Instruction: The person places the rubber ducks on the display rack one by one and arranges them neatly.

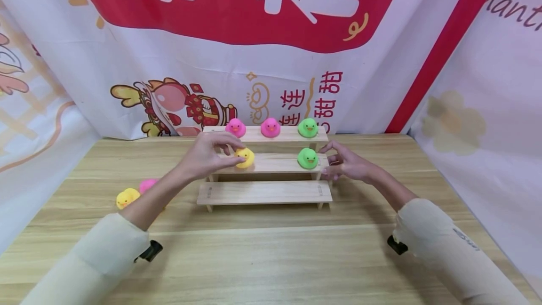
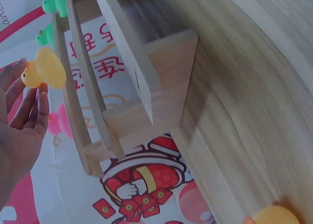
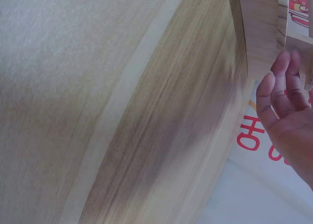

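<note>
My left hand (image 1: 211, 152) pinches a yellow rubber duck (image 1: 244, 158) between thumb and fingers at the left part of the middle board of a three-tier wooden shelf (image 1: 264, 193). Whether the duck's base touches the board cannot be told. At that board's right end sits a green duck (image 1: 307, 158). Along the top board stand two pink ducks, one at the left (image 1: 235, 127) and one mid-board (image 1: 270, 127), plus another green duck (image 1: 308, 127). By the shelf's right end is my right hand (image 1: 349, 164), its fingers loosely bent near the wood; firm contact is not visible.
Left of the shelf, on the wooden table (image 1: 262, 262), lie a yellow duck (image 1: 127, 197) and a pink duck (image 1: 148, 185), the latter partly behind my left forearm. A printed white-and-red cloth (image 1: 237, 60) hangs behind the shelf.
</note>
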{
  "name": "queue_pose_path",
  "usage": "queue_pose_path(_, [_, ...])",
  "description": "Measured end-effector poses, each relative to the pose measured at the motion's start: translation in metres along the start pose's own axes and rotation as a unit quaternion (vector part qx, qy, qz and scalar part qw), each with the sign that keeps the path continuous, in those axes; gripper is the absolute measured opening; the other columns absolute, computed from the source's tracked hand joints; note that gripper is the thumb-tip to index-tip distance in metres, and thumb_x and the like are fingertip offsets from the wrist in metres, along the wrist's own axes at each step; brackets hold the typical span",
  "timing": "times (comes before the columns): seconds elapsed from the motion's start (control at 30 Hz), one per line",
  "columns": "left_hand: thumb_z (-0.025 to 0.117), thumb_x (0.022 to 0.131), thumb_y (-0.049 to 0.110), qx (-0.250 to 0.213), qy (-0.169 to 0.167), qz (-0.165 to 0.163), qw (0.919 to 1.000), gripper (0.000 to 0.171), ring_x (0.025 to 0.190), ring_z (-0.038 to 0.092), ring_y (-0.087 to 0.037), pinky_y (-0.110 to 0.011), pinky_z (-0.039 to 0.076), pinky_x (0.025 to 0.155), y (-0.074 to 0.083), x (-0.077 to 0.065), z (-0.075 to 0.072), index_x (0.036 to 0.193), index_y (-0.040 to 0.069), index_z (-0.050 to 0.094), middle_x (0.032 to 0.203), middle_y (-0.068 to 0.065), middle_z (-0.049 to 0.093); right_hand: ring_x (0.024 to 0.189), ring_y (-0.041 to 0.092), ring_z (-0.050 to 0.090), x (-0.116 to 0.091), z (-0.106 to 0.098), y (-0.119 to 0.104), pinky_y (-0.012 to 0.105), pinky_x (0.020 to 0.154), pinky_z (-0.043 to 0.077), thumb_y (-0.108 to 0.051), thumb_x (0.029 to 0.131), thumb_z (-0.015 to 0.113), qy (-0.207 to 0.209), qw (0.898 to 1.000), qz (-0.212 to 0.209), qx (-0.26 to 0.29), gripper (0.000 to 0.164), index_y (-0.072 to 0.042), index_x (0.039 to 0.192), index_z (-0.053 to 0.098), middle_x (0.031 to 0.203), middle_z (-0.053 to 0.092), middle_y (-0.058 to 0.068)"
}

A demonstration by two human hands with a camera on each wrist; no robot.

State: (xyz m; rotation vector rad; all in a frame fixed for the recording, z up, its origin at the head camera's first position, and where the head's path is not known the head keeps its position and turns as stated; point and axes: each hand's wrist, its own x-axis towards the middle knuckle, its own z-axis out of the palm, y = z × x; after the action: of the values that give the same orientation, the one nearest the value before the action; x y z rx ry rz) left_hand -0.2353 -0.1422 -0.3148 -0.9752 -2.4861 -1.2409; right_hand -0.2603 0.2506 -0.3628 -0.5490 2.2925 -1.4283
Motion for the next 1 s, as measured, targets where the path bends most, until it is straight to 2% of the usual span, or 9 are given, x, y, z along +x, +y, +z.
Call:
queue_pose_path(0.27, [0.088, 0.080, 0.001, -0.029, 0.000, 0.006, 0.9996, 0.022, 0.078, 0.067, -0.020, -0.024, 0.055, 0.071, 0.004, 0.015, 0.024, 0.101, -0.002, 0.079, 0.102, -0.015, 0.077, 0.088, 0.032, 0.070, 0.000, 0.000, -0.001, 0.040, 0.073, 0.060, 0.000, 0.094, 0.066, 0.000, 1.000, 0.000, -0.003, 0.051, 0.005, 0.134, 0.035, 0.112, 0.069, 0.026])
queue_pose_path(0.5, [0.088, 0.079, 0.001, -0.032, 0.001, 0.021, 0.9993, 0.022, 0.076, 0.066, -0.018, -0.029, 0.056, 0.070, 0.007, 0.025, 0.042, 0.099, -0.003, 0.079, 0.102, -0.014, 0.077, 0.085, 0.031, 0.069, -0.001, 0.000, -0.002, 0.043, 0.072, 0.061, 0.001, 0.095, 0.066, -0.002, 1.000, 0.002, 0.002, 0.053, 0.005, 0.136, 0.034, 0.104, 0.069, 0.023])
queue_pose_path(0.73, [0.088, 0.080, 0.003, -0.033, -0.003, 0.026, 0.9991, 0.023, 0.075, 0.067, -0.018, -0.032, 0.058, 0.069, 0.007, 0.031, 0.053, 0.100, -0.003, 0.079, 0.103, -0.014, 0.077, 0.085, 0.030, 0.070, 0.000, 0.000, -0.001, 0.042, 0.072, 0.061, 0.001, 0.095, 0.066, -0.003, 1.000, -0.003, 0.004, 0.052, 0.005, 0.136, 0.034, 0.103, 0.069, 0.023])
queue_pose_path(1.0, [0.089, 0.079, 0.003, -0.029, -0.009, 0.023, 0.9993, 0.025, 0.075, 0.067, -0.019, -0.026, 0.057, 0.068, 0.005, 0.033, 0.061, 0.100, -0.004, 0.078, 0.103, -0.016, 0.077, 0.084, 0.029, 0.069, -0.001, 0.000, -0.002, 0.042, 0.073, 0.060, 0.001, 0.094, 0.066, -0.004, 1.000, -0.002, 0.005, 0.053, 0.006, 0.135, 0.033, 0.104, 0.069, 0.024])
